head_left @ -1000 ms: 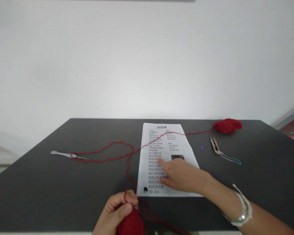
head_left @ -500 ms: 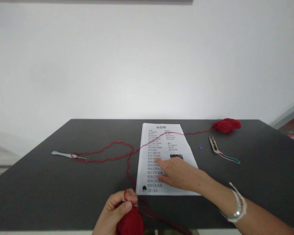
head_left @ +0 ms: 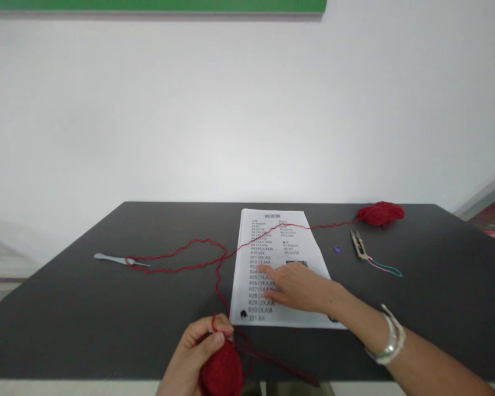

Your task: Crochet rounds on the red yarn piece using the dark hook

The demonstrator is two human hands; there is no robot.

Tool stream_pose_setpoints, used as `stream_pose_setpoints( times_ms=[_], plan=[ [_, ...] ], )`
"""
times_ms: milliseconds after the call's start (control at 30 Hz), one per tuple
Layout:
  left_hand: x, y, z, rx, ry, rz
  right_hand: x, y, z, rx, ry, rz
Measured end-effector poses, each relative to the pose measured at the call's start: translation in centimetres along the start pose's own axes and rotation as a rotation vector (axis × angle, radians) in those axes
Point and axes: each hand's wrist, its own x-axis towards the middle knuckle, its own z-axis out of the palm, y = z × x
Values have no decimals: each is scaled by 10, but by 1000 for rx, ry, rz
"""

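At the table's near edge, my left hand [head_left: 200, 352] pinches a rounded red crochet piece [head_left: 221, 369] between thumb and fingers. A yarn strand loops over its index finger. My right hand [head_left: 292, 285] lies over the printed pattern sheet [head_left: 305, 236], index finger stretched out to a line around R23, thumb apart, holding nothing. From the piece, red yarn [head_left: 216, 280] runs up the table and across the sheet to a red yarn ball [head_left: 380, 213]. A grey-handled crochet hook [head_left: 115, 259] lies at the left with a yarn loop around it.
Thread snips [head_left: 358, 245] with a teal and pink cord lie right of the sheet. Beside them is a small purple ring-like stitch marker [head_left: 337, 249]. The dark table [head_left: 82, 324] meets a white wall [head_left: 214, 110] at the back.
The view has tilted up slightly, showing a green panel at the top. My right index fingertip has shifted slightly left on the sheet. My left hand keeps its hold on the crochet piece.
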Motion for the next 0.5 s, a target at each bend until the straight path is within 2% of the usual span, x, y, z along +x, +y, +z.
stream_pose_setpoints(
  times_ms=[200, 267, 333, 433, 500],
  plan=[
    [1, 2, -3, -25, 51, -74, 6, 27, -16, 144, 152, 114],
    [-2, 5, -1, -32, 79, -90, 2, 27, -26, 163, 175, 121],
    [-9, 9, 4, -40, 64, -106, -9, 15, -35, 218, 165, 74],
    [-25, 15, 16, -91, 29, -79, -34, -19, -41, 316, 97, -121],
    [-36, 17, 24, -142, 4, -52, -53, -40, -37, 397, 59, -242]
  ],
)
